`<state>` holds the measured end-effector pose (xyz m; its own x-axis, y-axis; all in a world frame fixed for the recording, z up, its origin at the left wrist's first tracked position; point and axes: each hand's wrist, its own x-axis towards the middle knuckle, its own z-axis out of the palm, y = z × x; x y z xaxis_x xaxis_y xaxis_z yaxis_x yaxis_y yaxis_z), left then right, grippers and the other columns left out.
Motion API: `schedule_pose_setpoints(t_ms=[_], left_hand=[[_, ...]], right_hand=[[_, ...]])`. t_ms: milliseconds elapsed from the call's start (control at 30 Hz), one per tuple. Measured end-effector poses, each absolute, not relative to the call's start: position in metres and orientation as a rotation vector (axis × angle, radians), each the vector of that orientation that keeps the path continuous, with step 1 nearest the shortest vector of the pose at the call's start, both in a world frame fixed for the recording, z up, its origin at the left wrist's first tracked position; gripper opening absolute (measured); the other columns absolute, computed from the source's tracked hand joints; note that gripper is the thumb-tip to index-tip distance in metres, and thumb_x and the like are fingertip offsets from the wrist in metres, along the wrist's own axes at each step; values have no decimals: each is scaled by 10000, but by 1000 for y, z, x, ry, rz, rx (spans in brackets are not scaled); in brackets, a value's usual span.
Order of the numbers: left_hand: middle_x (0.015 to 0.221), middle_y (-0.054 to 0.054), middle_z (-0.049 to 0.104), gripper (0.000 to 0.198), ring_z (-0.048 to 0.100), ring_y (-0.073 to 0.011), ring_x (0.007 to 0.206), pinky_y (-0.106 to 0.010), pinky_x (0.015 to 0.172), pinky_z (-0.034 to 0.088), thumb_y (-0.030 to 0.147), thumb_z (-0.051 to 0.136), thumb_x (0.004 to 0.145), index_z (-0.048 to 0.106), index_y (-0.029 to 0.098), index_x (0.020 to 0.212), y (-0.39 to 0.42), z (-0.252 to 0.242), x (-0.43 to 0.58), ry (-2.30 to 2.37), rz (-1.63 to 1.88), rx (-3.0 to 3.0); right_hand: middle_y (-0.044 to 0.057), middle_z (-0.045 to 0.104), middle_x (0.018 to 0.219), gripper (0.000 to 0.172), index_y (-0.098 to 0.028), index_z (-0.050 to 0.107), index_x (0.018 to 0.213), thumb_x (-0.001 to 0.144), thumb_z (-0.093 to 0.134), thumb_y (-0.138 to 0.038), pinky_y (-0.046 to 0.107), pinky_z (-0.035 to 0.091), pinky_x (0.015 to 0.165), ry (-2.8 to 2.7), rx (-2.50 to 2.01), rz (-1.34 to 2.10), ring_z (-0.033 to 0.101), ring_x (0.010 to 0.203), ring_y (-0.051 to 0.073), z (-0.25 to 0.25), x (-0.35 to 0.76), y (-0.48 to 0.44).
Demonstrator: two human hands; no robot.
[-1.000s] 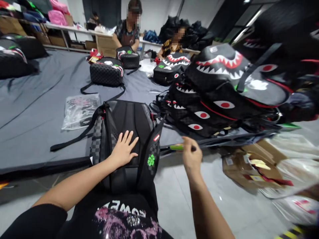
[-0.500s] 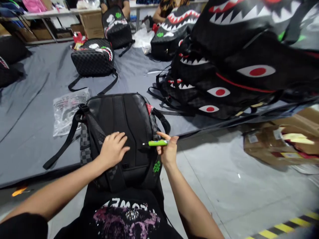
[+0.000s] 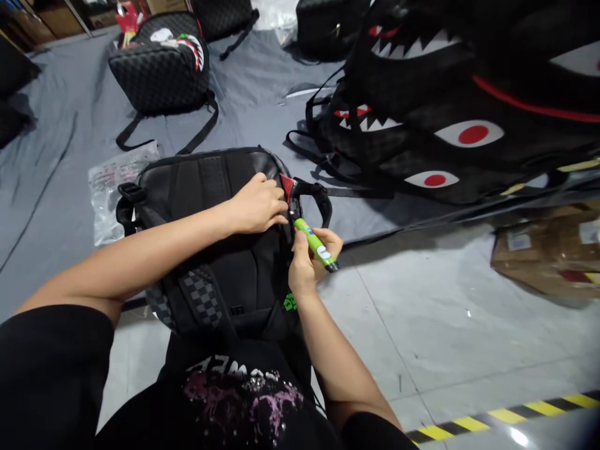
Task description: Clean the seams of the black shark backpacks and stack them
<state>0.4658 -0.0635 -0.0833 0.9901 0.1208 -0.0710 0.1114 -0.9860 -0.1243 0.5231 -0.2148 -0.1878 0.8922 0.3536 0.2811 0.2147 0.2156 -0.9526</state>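
A black backpack (image 3: 244, 262) lies with its padded back panel and straps upward, partly on the cloth-covered table and partly toward my body. My left hand (image 3: 262, 203) reaches across the panel, with curled fingers gripping the right side edge beside a red triangular patch (image 3: 287, 186). In my right hand (image 3: 307, 259) is a green pen-shaped tool (image 3: 313, 240) with a black end, held between thumb and fingers. Its far end points up at the backpack's side, close to my left fingertips; I cannot tell if it touches. A green tag (image 3: 289, 302) hangs below at the lower right side.
A clear plastic bag (image 3: 105, 187) lies left of the backpack. Another checkered backpack (image 3: 159, 78) sits behind it on the grey cloth (image 3: 253, 106). Stacked black bags with red eyes (image 3: 403, 153) rise at right. A cardboard box (image 3: 544, 250) stands beyond the table edge.
My left hand has moved right and up to the backpack's side edge. The pen-shaped tool has turned from pointing left to pointing up at that edge. The view has tilted down.
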Motion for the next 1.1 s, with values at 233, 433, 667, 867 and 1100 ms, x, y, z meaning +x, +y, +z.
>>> schedule_pose_setpoints(t_ms=[233, 433, 667, 867, 1100], left_hand=[[1114, -110, 664, 315, 523, -294, 1139, -470, 1002, 337, 450, 683, 863, 730, 176, 1010, -65, -88, 460, -223, 150, -3148], [1190, -94, 652, 584, 415, -266, 1294, -594, 1195, 138, 593, 359, 958, 691, 114, 1006, -19, -67, 439, -489, -64, -3067], [1015, -39, 675, 483, 512, -238, 1157, -566, 1222, 171, 609, 415, 970, 686, 210, 946, -59, -105, 424, -323, -195, -3116], [951, -19, 667, 436, 536, -208, 1114, -547, 1237, 118, 471, 300, 1013, 654, 249, 888, -57, -123, 411, -312, -381, -3132], [942, -19, 680, 402, 554, -217, 1123, -554, 1247, 103, 448, 325, 990, 657, 260, 863, -57, -127, 411, -333, -397, -3196]], right_hand=[[60, 691, 1018, 325, -231, 477, 1232, 966, 511, -414, 380, 582, 759, -570, -1210, 129, 698, 738, 165, -183, 516, -207], [-61, 609, 598, 274, -216, 551, 1019, 923, 577, -471, 233, 447, 470, -462, -1283, 245, 563, 467, 113, -183, 521, -217], [-92, 469, 490, 371, -223, 562, 866, 910, 566, -591, 253, 423, 476, -531, -1421, 207, 475, 405, 108, -178, 521, -210], [4, 613, 714, 382, -227, 586, 845, 941, 491, -584, 313, 534, 648, -648, -1557, 177, 652, 678, 175, -182, 522, -203], [20, 665, 747, 262, -200, 615, 842, 961, 523, -415, 316, 557, 707, -851, -1617, 90, 670, 683, 168, -173, 525, -203]])
